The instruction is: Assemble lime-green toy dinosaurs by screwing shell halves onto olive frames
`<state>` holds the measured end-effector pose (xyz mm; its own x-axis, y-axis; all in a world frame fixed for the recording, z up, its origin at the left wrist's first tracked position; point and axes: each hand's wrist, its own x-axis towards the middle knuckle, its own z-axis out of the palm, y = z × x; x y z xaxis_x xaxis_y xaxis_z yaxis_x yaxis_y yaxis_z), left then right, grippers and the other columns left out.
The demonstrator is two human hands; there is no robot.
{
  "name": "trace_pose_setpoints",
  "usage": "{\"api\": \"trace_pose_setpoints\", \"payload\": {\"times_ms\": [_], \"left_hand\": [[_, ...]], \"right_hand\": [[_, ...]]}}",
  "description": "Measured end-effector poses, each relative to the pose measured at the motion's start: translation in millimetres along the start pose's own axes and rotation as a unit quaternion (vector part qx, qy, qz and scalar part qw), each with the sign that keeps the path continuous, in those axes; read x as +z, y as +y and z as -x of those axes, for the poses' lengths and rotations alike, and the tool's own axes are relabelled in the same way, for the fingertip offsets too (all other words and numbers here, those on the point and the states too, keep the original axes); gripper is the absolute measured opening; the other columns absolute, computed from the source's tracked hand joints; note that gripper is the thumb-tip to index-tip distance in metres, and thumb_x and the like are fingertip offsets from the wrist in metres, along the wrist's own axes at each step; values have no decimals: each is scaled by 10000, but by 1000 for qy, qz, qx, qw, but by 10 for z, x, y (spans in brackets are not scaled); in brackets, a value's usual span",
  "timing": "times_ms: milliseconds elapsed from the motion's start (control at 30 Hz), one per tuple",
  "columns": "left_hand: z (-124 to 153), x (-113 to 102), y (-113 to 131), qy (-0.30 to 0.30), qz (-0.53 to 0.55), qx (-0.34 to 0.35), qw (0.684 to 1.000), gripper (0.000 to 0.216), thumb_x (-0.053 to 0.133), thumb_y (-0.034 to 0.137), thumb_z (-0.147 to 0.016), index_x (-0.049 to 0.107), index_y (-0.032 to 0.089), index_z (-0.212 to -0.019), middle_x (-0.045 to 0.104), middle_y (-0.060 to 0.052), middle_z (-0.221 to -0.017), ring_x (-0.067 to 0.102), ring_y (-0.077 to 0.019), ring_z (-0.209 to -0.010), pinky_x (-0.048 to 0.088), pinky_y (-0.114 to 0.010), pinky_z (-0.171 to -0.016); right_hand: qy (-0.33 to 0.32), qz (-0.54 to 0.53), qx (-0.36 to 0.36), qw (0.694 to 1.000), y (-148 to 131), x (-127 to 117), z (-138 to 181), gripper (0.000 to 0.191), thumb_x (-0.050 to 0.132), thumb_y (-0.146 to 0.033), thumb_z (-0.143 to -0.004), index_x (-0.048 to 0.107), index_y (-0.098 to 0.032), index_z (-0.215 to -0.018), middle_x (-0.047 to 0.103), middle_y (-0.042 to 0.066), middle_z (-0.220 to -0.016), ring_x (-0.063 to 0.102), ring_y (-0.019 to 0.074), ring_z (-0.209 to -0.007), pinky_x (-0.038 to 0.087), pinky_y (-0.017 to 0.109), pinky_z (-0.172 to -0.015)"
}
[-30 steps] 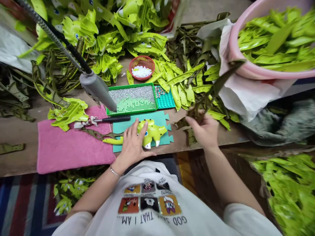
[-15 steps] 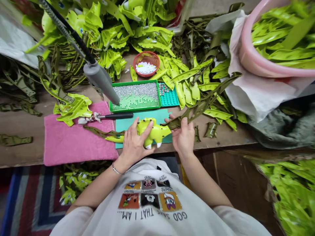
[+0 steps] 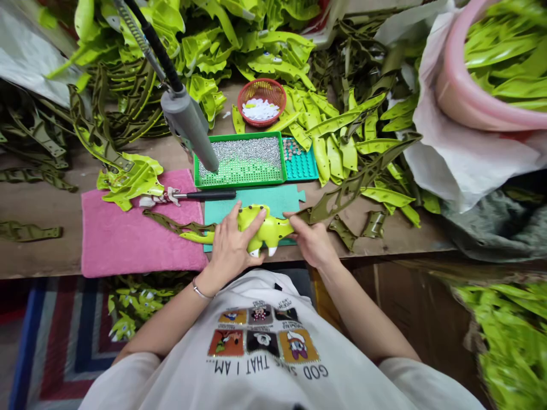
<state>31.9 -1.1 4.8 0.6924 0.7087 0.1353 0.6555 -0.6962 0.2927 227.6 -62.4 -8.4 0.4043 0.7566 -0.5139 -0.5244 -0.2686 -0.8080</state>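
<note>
A lime-green plastic toy body (image 3: 273, 228) with white-tipped feet lies over the teal mat (image 3: 260, 196). My left hand (image 3: 233, 239) grips it from the left, thumb across its near side and fingers over its back. At its right end, a long olive openwork plastic strip (image 3: 337, 196) joins or meets it, stretching up to the right. The thumb and fingers of my right hand (image 3: 314, 242) are closed on the strip where it meets the body. Another olive strip (image 3: 171, 222) and a lime tail-like piece (image 3: 196, 236) extend left past my left hand.
A grey powered screwdriver (image 3: 190, 128) hangs over a green tray (image 3: 239, 183) of small screws. Behind stands a red basket (image 3: 261, 84) of white pieces. A black-handled tool (image 3: 209, 195) lies on the pink cloth (image 3: 141, 245). Lime parts fill a pink tub (image 3: 453, 74).
My right hand has turned from palm-up to a closer pinch at the joint. The strip's right end has dropped slightly. My left hand keeps its hold; the whole view has shifted a little.
</note>
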Motion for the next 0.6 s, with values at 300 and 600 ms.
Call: {"api": "trace_pose_setpoints", "payload": {"times_ms": [300, 600], "left_hand": [[67, -62, -85, 67, 8, 38, 997, 852, 856, 484, -665, 525, 263, -1418, 338, -228, -1524, 450, -443, -1310, 416, -544, -996], [629, 170, 97, 38, 679, -285, 675, 363, 715, 549, -817, 673, 198, -733, 660, -28, -679, 627, -168, -646, 537, -300, -639]], "right_hand": [[-6, -18, 14, 1000, 2, 150, -1, 460, 915, -371, -460, 658, -185, -793, 712, 1, -784, 658, 165, -709, 570, 284, -614], [-29, 35, -75, 996, -87, 337, 158, 338, 853, -465, -589, 701, -263, -813, 718, -17, -780, 658, 167, -714, 615, 341, -719]]}}
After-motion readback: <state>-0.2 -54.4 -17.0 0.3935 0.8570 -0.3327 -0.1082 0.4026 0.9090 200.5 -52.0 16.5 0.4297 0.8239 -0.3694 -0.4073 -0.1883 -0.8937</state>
